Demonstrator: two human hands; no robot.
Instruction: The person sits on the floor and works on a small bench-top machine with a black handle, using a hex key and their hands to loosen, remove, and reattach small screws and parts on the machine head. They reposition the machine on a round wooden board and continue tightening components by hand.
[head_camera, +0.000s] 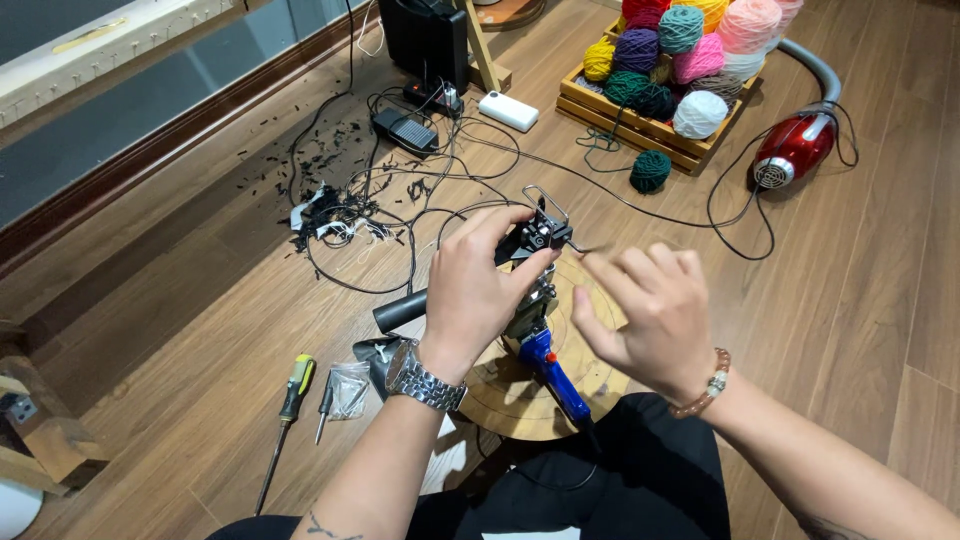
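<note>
Above the round wooden board (520, 400), the left hand (470, 290) grips closed around the tufting gun (535, 300), while the right hand (645, 310) stays open beside it, holding nothing.

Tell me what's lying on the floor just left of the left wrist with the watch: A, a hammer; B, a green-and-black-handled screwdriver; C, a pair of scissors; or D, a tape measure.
B: a screwdriver with a green-and-black handle lies on the wooden floor left of the left hand, beside a small clear plastic bag; no scissors, hammer or tape measure show there.
</note>
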